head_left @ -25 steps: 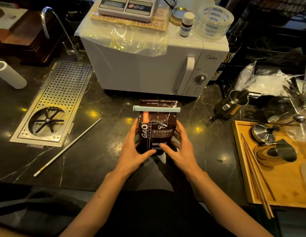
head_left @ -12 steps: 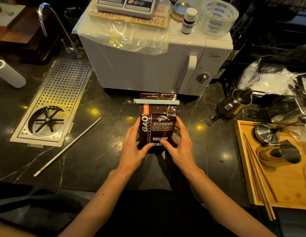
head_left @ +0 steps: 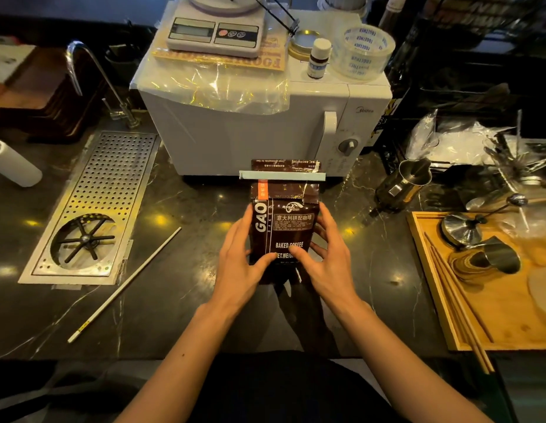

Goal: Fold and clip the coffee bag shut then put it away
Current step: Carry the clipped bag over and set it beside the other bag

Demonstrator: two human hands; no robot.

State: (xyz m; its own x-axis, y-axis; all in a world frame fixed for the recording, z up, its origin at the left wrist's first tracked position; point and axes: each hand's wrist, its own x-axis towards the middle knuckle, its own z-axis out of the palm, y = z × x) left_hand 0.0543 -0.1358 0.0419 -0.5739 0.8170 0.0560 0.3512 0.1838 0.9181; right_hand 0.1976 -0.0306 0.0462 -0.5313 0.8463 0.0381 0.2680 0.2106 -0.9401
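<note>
A dark brown coffee bag with white lettering stands upright on the black marble counter in front of the microwave. A pale blue bar clip runs across its folded top, with a strip of the bag sticking up above it. My left hand grips the bag's lower left side, thumb across the front. My right hand holds the lower right side the same way. The bag's bottom edge is hidden behind my thumbs.
A white microwave stands just behind the bag, carrying a scale, a small bottle and a tape roll. A perforated steel drain tray and a thin white stick lie left. A steel pitcher and a wooden tray with tools sit right.
Both hands have pushed the clipped bag slightly away from me, toward the microwave, while keeping the same grip on its sides.
</note>
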